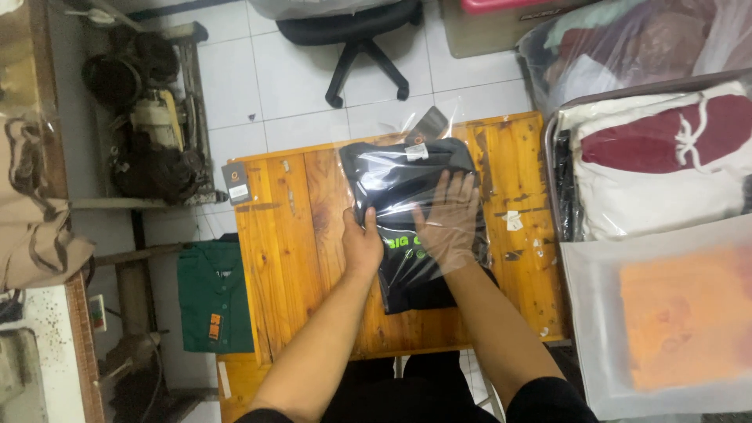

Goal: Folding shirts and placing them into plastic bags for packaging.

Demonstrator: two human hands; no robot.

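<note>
I am seeing a wooden table (290, 258) flanked by a green shirt (213, 296) and bagged clothes (666, 164). My right hand (448, 219) is lying flat inside the clear bag (392, 168) over the black shirt (407, 235); my left hand (362, 241) is pinching the bag's edge.

Hands (407, 231) on bagged black shirt (407, 176)

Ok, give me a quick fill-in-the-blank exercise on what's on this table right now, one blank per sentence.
1. The folded black garment is partly inside a clear ____ bag.
2. The right hand lies flat with fingers spread, inside the ____.
3. The left hand grips the garment's ____ edge.
4. The table under them is made of ____.

Missing words: plastic; bag; left; wood
</note>
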